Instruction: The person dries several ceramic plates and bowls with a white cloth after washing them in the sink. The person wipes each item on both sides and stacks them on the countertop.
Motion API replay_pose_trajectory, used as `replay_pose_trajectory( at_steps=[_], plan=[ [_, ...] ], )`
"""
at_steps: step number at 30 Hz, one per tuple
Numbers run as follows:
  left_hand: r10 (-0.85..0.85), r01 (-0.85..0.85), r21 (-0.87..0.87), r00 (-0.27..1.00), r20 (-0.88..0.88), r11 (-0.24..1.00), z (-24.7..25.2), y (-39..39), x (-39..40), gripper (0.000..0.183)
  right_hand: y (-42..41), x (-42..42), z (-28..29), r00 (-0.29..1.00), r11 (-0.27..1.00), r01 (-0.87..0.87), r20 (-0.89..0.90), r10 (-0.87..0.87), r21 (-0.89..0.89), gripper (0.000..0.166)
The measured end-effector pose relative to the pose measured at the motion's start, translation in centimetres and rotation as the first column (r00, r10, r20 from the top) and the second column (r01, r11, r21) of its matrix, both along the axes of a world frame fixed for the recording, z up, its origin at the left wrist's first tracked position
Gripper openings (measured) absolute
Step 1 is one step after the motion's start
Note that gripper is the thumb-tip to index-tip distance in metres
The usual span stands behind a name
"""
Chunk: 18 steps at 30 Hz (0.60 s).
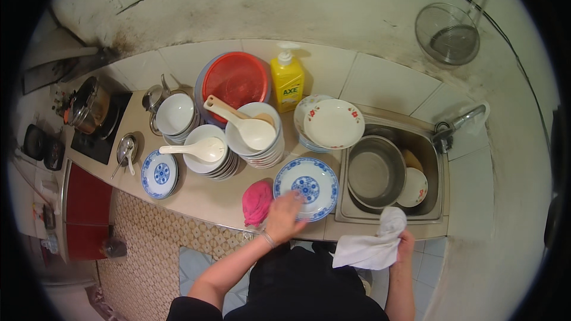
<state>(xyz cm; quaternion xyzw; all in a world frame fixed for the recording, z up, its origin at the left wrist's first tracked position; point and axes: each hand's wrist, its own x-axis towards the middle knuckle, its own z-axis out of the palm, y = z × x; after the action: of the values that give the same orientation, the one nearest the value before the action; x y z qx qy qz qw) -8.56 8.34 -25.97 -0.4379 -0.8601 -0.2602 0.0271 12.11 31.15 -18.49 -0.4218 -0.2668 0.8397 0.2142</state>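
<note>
My left hand point(285, 218) lies over the near left edge of a blue-and-white patterned plate point(321, 174), fingers apart; I cannot tell whether the fingertips touch it. Beside that hand sits a bunched pink cloth point(257, 203). A white cloth point(368, 249) hangs bunched from my right hand point(405, 245), just in front of the sink. In the steel sink point(439, 211) stand a deep metal pot point(377, 171) and a white floral dish point(412, 189), partly hidden behind the pot.
White floral plates point(334, 125) are stacked left of the sink. Bowl stacks point(258, 156) hold a ladle point(254, 133) and a large spoon point(207, 149). Behind them stand a red basin point(236, 82) and a yellow AXE pump bottle point(287, 82). More blue-patterned plates point(158, 174) sit left, near a cooktop point(100, 136).
</note>
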Motion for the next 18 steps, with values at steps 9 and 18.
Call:
replay_pose_trajectory(
  at_steps=[9, 18],
  plan=[
    [0.43, -0.341, -0.333, 0.869, 0.245, 0.879, -1.2, 1.2, -5.9, 0.038, 1.1, 1.9, -6.0, 0.996, 0.967, -0.093, -0.008, 0.094, -0.239, 0.029],
    [0.5, -0.368, -0.47, 0.844, 0.194, 0.803, 1.8, 2.4, -5.1, 0.035, 3.3, 5.2, -8.6, 0.995, 0.957, -0.102, -0.017, 0.101, -0.271, 0.036]
  ],
)
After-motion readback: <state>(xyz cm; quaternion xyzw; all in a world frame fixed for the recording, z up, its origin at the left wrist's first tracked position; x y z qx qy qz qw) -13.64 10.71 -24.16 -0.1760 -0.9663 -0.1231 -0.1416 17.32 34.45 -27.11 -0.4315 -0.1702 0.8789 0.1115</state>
